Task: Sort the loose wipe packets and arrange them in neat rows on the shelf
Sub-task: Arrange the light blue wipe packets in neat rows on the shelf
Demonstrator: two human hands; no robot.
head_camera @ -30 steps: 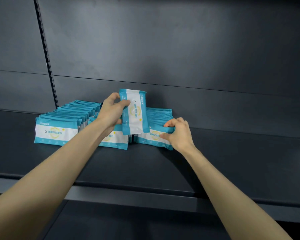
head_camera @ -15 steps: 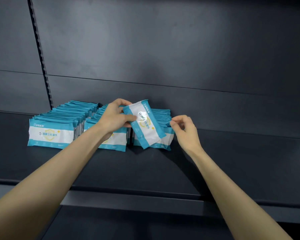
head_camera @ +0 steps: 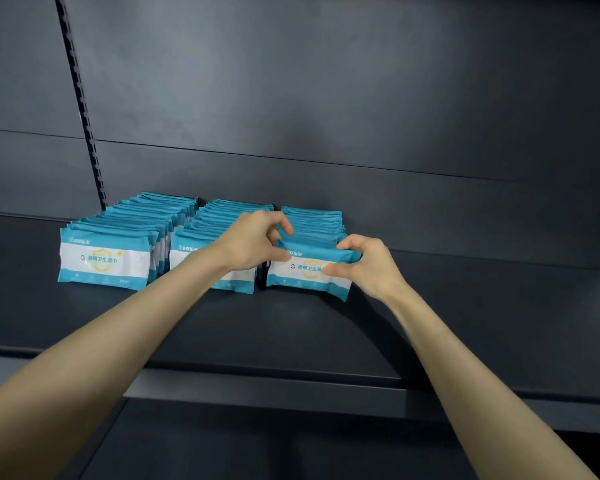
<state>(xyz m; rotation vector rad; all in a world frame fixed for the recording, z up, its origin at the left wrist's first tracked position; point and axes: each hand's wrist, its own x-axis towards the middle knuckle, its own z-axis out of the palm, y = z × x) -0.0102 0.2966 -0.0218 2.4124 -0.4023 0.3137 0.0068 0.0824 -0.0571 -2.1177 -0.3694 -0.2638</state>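
On the dark shelf [head_camera: 465,323], three rows of blue and white wipe packets stood on their edges, and each row ran back toward the back panel [head_camera: 326,98]. The left row [head_camera: 104,261] stood just to the left of the middle row [head_camera: 222,216], almost touching it. The right row [head_camera: 312,220] stood just to the right of the middle row, with a narrow gap between.

The front packet [head_camera: 305,271] of the right row stood upright beside the middle row's front end, with its printed face toward the camera. The left hand [head_camera: 250,244] reached across the front of the middle row and hid part of it. Its thumb lay on the front packet's upper left corner and its fingers were curled over the top edge, so they were clamped on that corner. The right hand [head_camera: 368,265], further right of the middle row, held the packet's right end. Its fingers were curled over the top and its thumb lay on the printed face, clamped on the packet.

A slotted upright [head_camera: 80,109] rose well to the left of the middle row.
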